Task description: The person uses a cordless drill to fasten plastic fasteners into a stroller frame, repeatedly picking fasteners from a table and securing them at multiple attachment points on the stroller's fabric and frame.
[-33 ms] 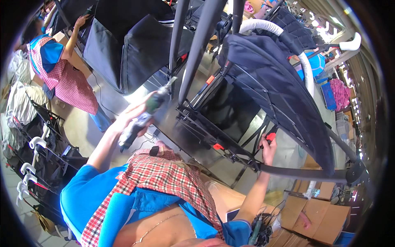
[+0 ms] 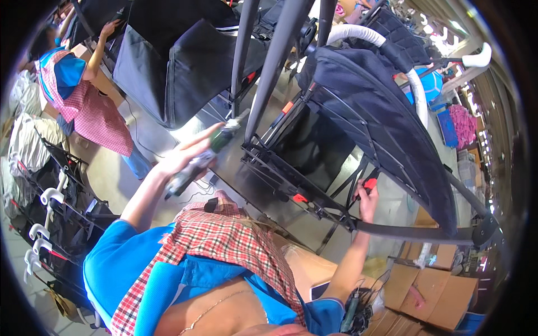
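Note:
A stroller frame (image 2: 280, 173) of black tubes and fabric stands in front of me, with its dark seat fabric (image 2: 370, 117) on the right. My left hand (image 2: 193, 154) is wrapped around a green and grey electric screwdriver (image 2: 223, 137). Its bit points up and right, close to a thick black tube (image 2: 274, 73); whether they touch, I cannot tell. Lower on the right, my right hand (image 2: 367, 203) grips a red and black clip (image 2: 370, 183) beside the frame's thin bars. Another red clip (image 2: 301, 198) sits on the near crossbar.
A co-worker (image 2: 89, 106) in a checked apron stands at the far left beside a black stroller canopy (image 2: 196, 67). Folded strollers with white handles (image 2: 51, 196) line the left side. Cardboard boxes (image 2: 431, 291) and a cable bundle (image 2: 358, 308) lie at the lower right.
My left hand and the screwdriver have shifted slightly right, and the tool's front end is a little lower. My right hand stays on the red and black clip.

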